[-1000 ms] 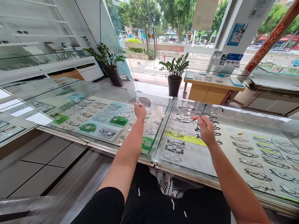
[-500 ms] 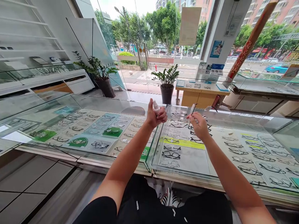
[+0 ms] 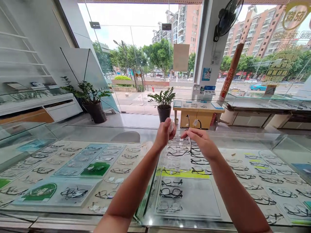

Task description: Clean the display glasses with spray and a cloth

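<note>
My left hand (image 3: pixel 164 132) is closed around a small white spray bottle (image 3: pixel 171 126), held up above the glass counter (image 3: pixel 126 134). Right beside it, my right hand (image 3: pixel 201 139) pinches a pair of black-rimmed glasses (image 3: pixel 189 139) that hang down from my fingers, one temple sticking up with a small tag. The two hands are close together, the bottle's top pointing toward the glasses. Under the glass lie several rows of eyeglass frames (image 3: pixel 171 192) on display trays.
A potted plant (image 3: pixel 163 103) stands on the floor beyond the counter, another plant (image 3: pixel 90 98) to the left. A wooden display table (image 3: pixel 198 113) with glasses is behind. More glass cases (image 3: pixel 267 103) run along the right window. White shelves (image 3: pixel 29 94) line the left wall.
Both hands rose off the counter and came together. My left hand brought the spray bottle in from the left, my right lifted the glasses. My head tilted up.
</note>
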### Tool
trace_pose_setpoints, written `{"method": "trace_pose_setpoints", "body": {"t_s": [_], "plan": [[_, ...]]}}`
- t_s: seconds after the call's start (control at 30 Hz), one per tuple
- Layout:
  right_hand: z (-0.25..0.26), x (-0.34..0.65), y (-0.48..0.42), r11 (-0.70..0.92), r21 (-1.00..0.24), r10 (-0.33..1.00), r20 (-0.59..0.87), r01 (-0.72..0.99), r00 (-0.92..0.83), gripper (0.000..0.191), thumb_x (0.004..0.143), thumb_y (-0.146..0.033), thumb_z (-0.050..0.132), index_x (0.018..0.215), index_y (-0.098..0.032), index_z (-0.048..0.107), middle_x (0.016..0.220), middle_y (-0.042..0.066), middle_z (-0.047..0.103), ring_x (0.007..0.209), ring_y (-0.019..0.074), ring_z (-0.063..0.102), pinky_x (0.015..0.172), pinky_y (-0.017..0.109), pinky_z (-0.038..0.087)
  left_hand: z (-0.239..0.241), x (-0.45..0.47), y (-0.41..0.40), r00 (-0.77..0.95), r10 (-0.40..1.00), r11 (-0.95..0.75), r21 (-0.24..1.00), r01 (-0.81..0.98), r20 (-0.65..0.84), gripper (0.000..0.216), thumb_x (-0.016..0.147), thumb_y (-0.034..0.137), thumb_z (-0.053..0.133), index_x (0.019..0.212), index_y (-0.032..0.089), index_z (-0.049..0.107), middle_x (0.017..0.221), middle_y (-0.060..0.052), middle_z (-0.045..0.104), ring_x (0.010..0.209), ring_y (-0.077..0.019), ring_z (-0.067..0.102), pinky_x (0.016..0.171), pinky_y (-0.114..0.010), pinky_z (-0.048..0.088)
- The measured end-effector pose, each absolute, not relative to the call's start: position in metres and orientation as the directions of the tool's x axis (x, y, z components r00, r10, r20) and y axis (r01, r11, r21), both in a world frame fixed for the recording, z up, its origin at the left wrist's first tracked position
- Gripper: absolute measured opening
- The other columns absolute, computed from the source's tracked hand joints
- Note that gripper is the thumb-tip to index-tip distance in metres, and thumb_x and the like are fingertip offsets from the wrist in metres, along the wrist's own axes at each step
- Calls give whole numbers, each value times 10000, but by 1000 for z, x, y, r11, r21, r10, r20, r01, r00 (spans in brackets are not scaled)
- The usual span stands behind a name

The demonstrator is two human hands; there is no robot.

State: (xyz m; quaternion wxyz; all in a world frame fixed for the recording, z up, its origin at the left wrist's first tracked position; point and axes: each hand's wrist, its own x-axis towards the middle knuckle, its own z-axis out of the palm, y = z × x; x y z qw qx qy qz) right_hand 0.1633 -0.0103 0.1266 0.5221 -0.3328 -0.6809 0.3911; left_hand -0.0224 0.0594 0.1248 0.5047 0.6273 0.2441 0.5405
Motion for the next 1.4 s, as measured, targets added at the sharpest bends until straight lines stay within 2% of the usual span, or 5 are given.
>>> {"method": "trace_pose_setpoints", "body": {"t_s": [0.3, 0.67, 0.87, 1.03, 1.4], "plan": [[126, 158, -14, 421, -906, 877, 399, 31, -267, 285, 1052, -407, 615, 914, -268, 823, 930, 24, 740, 975, 215, 655, 962, 379, 496, 106, -12, 62, 264, 891, -353, 929, -107, 369, 827, 864, 950, 457, 457, 230, 451, 385, 31, 363, 369, -85, 326, 421, -281, 241], [124, 157, -19, 448, -894, 867, 434, 4, -243, 279, 1053, -450, 619, 938, -308, 830, 956, 39, 766, 987, 253, 665, 984, 455, 524, 112, -20, 45, 313, 868, -348, 922, -168, 384, 811, 897, 925, 443, 464, 239, 459, 392, 32, 327, 357, -89, 280, 410, -310, 180], [126, 160, -13, 409, -890, 905, 424, -205, -39, 265, 1023, -463, 643, 916, -290, 812, 1034, 65, 777, 940, 234, 658, 869, 414, 553, 114, -17, 34, 434, 817, -379, 921, -91, 379, 818, 919, 912, 437, 458, 237, 474, 383, 21, 344, 362, -94, 310, 407, -303, 188], [124, 158, -7, 355, -858, 919, 392, -372, -27, 269, 1000, -455, 655, 886, -265, 807, 1022, 58, 766, 918, 204, 664, 826, 358, 561, 112, -14, 28, 470, 800, -386, 920, -74, 373, 801, 954, 860, 437, 455, 234, 457, 391, 17, 347, 379, -95, 306, 422, -304, 191], [116, 149, 1, 252, -885, 956, 291, -391, -44, 275, 959, -510, 651, 878, -274, 766, 1003, 42, 781, 873, 205, 687, 811, 357, 578, 107, -11, 30, 471, 796, -410, 911, -44, 381, 812, 938, 860, 490, 436, 227, 408, 409, 10, 358, 414, -92, 290, 434, -312, 192]]}}
